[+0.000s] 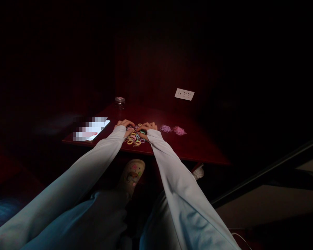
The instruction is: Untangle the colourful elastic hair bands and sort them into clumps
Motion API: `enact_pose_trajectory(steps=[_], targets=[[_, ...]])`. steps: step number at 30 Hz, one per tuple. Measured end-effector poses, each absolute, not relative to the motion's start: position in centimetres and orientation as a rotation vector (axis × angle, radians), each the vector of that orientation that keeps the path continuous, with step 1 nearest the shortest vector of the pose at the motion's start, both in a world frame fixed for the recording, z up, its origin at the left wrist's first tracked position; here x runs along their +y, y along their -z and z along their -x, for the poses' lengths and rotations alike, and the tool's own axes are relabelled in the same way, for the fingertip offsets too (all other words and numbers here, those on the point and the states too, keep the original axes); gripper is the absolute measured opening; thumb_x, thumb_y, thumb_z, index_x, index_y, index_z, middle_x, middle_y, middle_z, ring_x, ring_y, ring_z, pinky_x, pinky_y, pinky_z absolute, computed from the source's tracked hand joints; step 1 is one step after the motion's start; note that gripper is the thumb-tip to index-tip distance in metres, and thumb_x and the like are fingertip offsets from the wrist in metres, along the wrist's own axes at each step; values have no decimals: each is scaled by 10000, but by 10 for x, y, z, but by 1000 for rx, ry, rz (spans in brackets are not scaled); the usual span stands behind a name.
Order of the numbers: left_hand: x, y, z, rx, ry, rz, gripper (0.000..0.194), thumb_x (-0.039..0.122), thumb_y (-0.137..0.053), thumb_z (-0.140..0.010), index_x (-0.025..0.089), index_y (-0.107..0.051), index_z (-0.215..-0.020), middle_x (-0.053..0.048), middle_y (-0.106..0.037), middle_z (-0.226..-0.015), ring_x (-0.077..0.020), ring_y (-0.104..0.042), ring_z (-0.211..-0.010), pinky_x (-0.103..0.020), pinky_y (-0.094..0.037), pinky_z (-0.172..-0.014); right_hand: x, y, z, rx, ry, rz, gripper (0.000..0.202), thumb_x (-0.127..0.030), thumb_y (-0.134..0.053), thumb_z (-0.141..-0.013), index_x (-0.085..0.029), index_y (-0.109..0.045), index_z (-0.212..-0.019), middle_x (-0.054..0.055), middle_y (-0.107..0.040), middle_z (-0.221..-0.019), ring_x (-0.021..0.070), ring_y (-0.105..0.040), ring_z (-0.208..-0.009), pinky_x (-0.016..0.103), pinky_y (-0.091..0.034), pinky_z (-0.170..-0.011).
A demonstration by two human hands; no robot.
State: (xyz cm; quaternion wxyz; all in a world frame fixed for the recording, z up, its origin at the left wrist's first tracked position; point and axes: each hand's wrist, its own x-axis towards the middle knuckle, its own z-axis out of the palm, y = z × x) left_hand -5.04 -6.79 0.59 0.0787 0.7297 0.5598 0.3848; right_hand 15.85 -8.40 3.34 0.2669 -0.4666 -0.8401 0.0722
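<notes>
A pile of coloured hair ties (137,142) in yellow, pink, green and purple lies near the front edge of the dark red table. My left hand (124,124) reaches into its left side, fingers bent and the thumb brought close to them. From the right comes my right hand (148,127), its bent fingers and thumb closed in among the ties, near my left fingertips. What sits between the fingertips is too small to make out. Right of my right hand lie a purple heap (166,128) and a pink heap (179,130) of small thin pieces.
At the table's left lies a tablet or phone (100,129) with a bright, partly blurred screen. A clear lidded jar (120,101) stands at the back left. A white socket panel (184,94) is on the back wall. Below the table edge (187,158) a clog (133,175) shows.
</notes>
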Motion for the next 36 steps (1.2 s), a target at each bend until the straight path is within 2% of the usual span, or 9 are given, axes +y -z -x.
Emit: enact_pose_trajectory(steps=[6, 10, 15, 26, 32, 36], targets=[[-62, -5, 56, 1631, -1107, -2185, 187, 307, -691, -826, 304, -767, -997, -29, -724, -1167, -299, -554, -1081, -444, -427, -950, -84, -33, -158, -2222, -191, 1299, 180, -413, -680, -991, -328, -821, -1063, 18, -704, -1195, 237, -445, -1127, 390, -315, -1015], [-69, -5, 48, 1678, -1204, -2170, 148, 276, -680, -819, 296, -760, -941, -26, -733, -1122, -289, -555, -1055, -438, -426, -944, -77, -28, -156, -2129, -200, 1350, 254, -430, -588, -1043, -347, -826, -1019, 12, -710, -1164, 239, -436, -1132, 396, -302, -1009], [-73, -5, 44, 1680, -1244, -2178, 166, 256, -657, -821, 297, -757, -948, -14, -730, -1115, -277, -562, -1040, -420, -438, -927, -71, -27, -153, -2026, -233, 1425, 236, -539, -676, -966, -362, -833, -971, 19, -711, -1136, 257, -439, -1134, 406, -305, -992], [-67, -7, 40, 1743, -1273, -2061, 133, 204, -684, -796, 286, -752, -876, -19, -717, -1077, -288, -549, -1050, -443, -415, -981, -84, -31, -144, -2085, -145, 1440, 267, -576, -729, -915, -324, -813, -940, 32, -701, -1130, 274, -450, -1166, 412, -290, -1005], [-70, -12, 44, 1744, -1205, -2068, 113, 232, -693, -830, 289, -759, -901, -20, -706, -1084, -291, -545, -1081, -426, -424, -983, -86, -33, -138, -2081, -138, 1488, 221, -512, -732, -922, -312, -805, -984, 29, -689, -1159, 268, -447, -1183, 414, -260, -1016], [-70, -14, 44, 1734, -1163, -2095, 130, 233, -686, -834, 290, -763, -921, -18, -706, -1093, -286, -552, -1088, -419, -430, -993, -85, -32, -135, -2054, -203, 1549, 164, -461, -744, -908, -320, -822, -937, 19, -696, -1195, 278, -442, -1202, 424, -253, -1016]])
